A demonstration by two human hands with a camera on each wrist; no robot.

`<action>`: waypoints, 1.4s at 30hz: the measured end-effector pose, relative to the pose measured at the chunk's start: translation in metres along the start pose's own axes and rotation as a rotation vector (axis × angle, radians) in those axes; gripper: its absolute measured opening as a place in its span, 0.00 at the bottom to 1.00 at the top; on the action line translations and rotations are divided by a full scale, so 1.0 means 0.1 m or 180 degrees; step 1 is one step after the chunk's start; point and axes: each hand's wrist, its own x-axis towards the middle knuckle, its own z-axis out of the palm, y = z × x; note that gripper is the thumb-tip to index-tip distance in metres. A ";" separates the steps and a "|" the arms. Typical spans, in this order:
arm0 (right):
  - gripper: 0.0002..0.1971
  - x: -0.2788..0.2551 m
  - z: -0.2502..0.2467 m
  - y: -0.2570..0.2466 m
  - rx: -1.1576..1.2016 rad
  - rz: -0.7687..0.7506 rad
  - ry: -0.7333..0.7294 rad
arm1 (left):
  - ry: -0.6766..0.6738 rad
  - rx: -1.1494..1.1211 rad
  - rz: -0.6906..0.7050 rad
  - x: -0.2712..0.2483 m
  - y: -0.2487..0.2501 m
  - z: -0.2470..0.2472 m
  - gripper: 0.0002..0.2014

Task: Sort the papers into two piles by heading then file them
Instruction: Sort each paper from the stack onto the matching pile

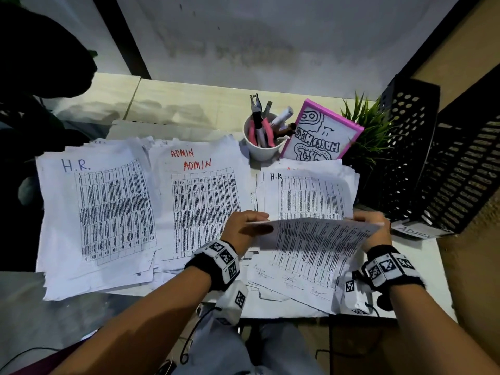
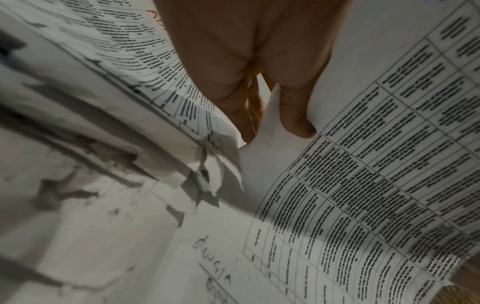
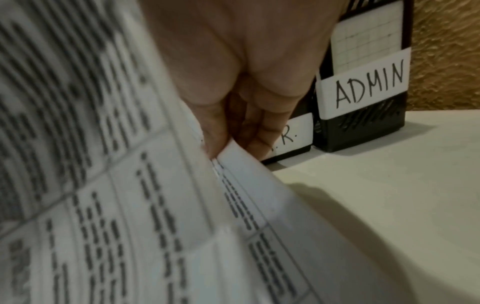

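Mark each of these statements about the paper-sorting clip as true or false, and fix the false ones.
1. Both hands hold the lifted sheet. True: the left hand grips its left edge and the right hand its right edge.
2. The far-left pile is headed ADMIN. False: its top sheet reads H.R.; the middle pile is headed ADMIN.
3. The white cup stands empty. False: it holds pens and pink-handled pliers.
4. A black file holder carries an ADMIN label. True.
5. The pink-framed drawing lies flat under the papers. False: it leans upright beside the cup.
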 end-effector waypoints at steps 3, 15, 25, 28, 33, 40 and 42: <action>0.09 0.03 -0.05 0.16 -0.1027 -0.0228 0.0210 | 0.0026 -0.0338 -0.0225 0.08 -0.01 0.01 0.06; 0.02 -0.63 -0.39 -0.15 0.2288 -0.0926 -0.0407 | -0.0101 0.0130 -0.0072 0.01 0.25 0.18 0.17; 0.09 -0.34 -0.16 -0.08 0.1399 0.0114 0.0186 | 0.0671 -0.0646 0.0392 0.05 0.76 0.10 0.17; 0.13 -0.30 0.07 -0.08 0.0307 0.0183 0.0248 | 0.1495 -0.0944 0.0872 0.06 1.07 -0.26 0.21; 0.17 -0.39 0.34 -0.16 -0.0174 0.0539 0.0313 | 0.2442 -0.0444 0.1467 -0.03 1.13 -1.38 0.20; 0.15 -0.40 0.39 -0.17 -0.0341 0.0586 0.0620 | 0.2927 0.1038 0.0920 -0.34 0.79 -2.87 0.04; 0.10 -0.41 0.37 -0.20 -0.0488 0.0566 0.0635 | 0.3009 0.1325 0.0818 -0.40 0.73 -3.07 0.07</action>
